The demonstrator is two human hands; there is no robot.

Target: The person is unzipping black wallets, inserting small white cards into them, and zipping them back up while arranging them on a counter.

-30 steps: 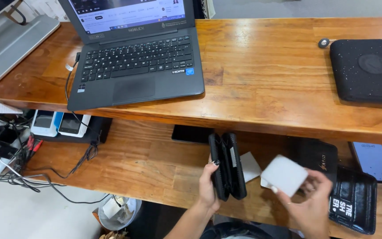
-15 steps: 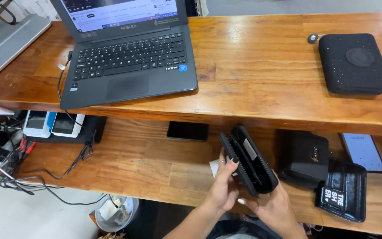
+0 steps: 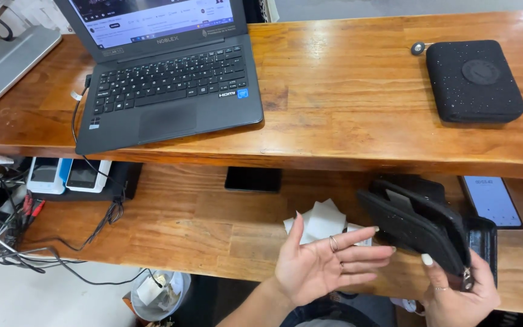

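Observation:
My right hand [image 3: 455, 293] grips a black pouch-like case [image 3: 416, 227] from below, holding it tilted above the lower wooden shelf [image 3: 171, 224]. My left hand [image 3: 325, 263] is palm up with fingers spread, empty, just left of the case. Behind the fingers lie a few white folded papers [image 3: 322, 219] on the shelf. Rings show on both hands.
An open dark laptop [image 3: 164, 85] and a black square case [image 3: 473, 79] sit on the upper desk [image 3: 346, 103]. On the shelf: a black phone [image 3: 253, 179], a lit phone [image 3: 491, 200], white devices [image 3: 68, 174], cables. A bin [image 3: 155, 293] stands below.
The left hand has let go of the black case and opened palm up. The right hand now holds the case alone, further right. White papers now lie on the shelf.

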